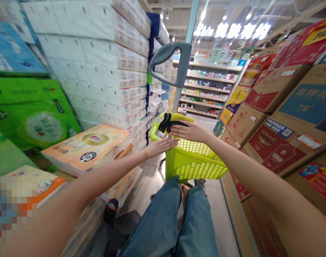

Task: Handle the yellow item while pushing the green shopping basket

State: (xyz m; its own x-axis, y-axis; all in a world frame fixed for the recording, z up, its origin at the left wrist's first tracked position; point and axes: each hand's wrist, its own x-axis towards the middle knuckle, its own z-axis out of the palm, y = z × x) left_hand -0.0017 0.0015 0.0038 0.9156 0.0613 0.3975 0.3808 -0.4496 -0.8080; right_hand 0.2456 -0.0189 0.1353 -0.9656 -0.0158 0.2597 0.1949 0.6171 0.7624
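A yellow-green shopping cart (197,169) with a perforated basket stands in front of my legs. My right hand (188,131) lies flat, fingers stretched to the left, over the black strap or clip (165,123) on the cart's yellow-green top part. Just below and to the left, my left hand (161,147) is held flat with its fingers extended over the cart's near rim; whether it touches the rim is unclear. Neither hand is wrapped round anything. Beyond the hands rises a grey loop handle (181,66) on a pole.
White tissue packs (98,71) are stacked high on the left, near an orange-topped pack (85,144) and green packs (31,121). Cardboard cartons (281,142) line the right side. Lit shelves (206,85) stand ahead, past a tiled floor (222,214).
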